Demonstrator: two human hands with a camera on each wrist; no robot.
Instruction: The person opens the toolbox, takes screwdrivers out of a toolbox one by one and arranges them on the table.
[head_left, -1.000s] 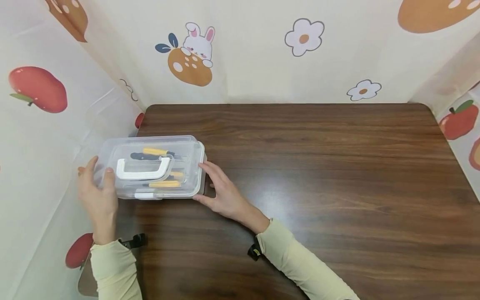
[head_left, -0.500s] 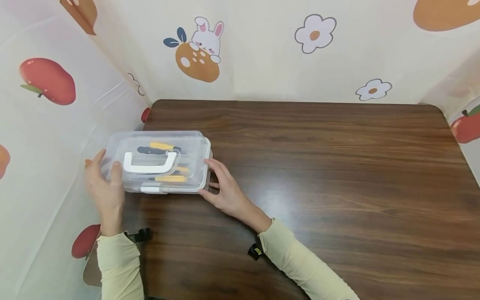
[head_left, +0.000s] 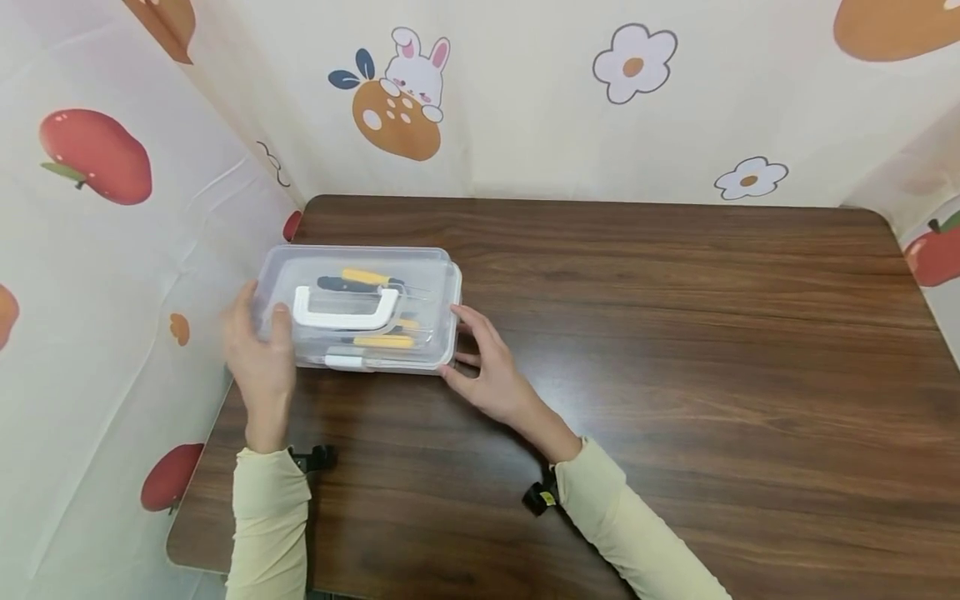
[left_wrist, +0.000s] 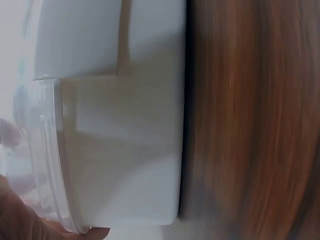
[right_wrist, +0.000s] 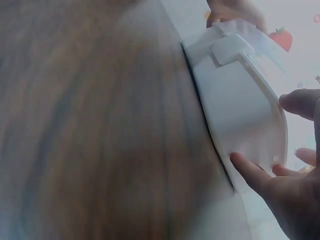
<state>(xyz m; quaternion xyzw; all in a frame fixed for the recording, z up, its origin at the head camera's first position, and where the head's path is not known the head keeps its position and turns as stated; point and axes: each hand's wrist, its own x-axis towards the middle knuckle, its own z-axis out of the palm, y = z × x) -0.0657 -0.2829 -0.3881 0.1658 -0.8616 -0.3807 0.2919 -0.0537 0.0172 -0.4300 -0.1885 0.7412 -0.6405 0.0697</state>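
Observation:
A clear-lidded plastic storage box with a white carry handle lies on the left part of the wooden table. Through its lid show several tools with yellow or dark handles. My left hand holds the box's left end, its thumb on the lid's near-left corner; its other fingertips are partly hidden. At the opposite end my right hand holds the box with spread fingers and thumb. In the right wrist view fingertips touch the white end wall. The lid is down and the front latch is visible.
The brown table extends to the right of the box. A printed curtain hangs along its back edge and left side. Each wrist carries a small black camera.
Both hands and the storage box have shifted to the right across the table, mostly in the last half second. The head view has also tilted slightly.

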